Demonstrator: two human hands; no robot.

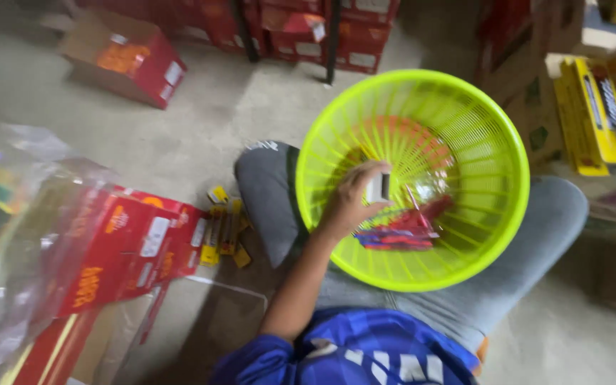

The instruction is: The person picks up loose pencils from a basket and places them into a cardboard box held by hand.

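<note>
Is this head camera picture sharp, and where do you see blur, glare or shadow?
Head view: soft daylight, no hard shadows; motion blur smears the clear plastic bag and red cartons at left; the left hand and small white item in the green basket are slightly soft; pale glare on the wrappers; dim floor at lower right; right hand out of frame.

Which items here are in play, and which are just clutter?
In play:
left hand, in the basket
small white packet, held in that hand
green basket, on the lap
red and blue wrappers, lying in the basket

Lying about:
yellow packets, on the floor
red cartons
clear plastic bag
yellow boxes
</note>
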